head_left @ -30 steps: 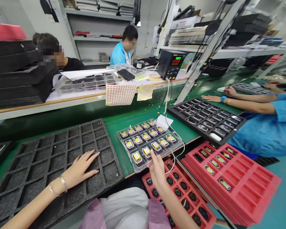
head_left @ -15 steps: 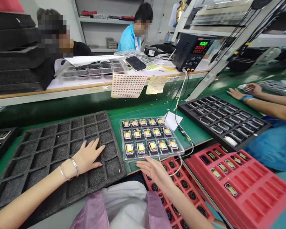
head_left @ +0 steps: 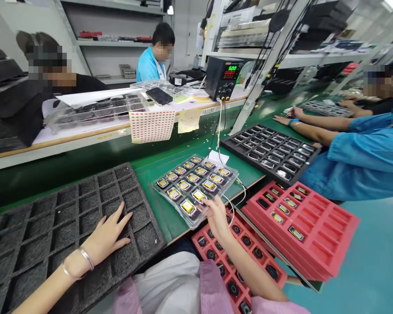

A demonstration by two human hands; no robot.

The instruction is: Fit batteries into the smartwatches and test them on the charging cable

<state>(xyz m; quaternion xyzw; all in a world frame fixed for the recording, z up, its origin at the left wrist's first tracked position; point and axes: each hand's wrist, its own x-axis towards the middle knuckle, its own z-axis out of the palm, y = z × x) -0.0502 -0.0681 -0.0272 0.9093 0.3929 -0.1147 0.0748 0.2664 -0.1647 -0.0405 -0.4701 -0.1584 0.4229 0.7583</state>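
Note:
My left hand (head_left: 107,236) lies with its fingers spread on a black foam tray (head_left: 145,235) whose visible compartments hold no parts. A clear plastic blister tray (head_left: 192,222) sits to the right on the green bench, turned at an angle. In its pockets are rows of small rectangular devices (head_left: 187,206) with yellow edges and pale centres. My right hand (head_left: 217,214) grips the tray's near right edge, fingers over the rim beside the front row. The underside of that grip is hidden.
At right, a stack of red foam trays (head_left: 317,222) carries several parts; another red tray (head_left: 227,272) with round black parts lies low by my lap. A black tray (head_left: 294,176) stands near a co-worker's arm (head_left: 324,131). A power supply (head_left: 221,78) and white cable (head_left: 218,126) are behind.
My right hand has taken hold of the blister tray, which has turned on the bench, its near edge now slanting. My left hand stays on the foam tray. The view has swung to the right.

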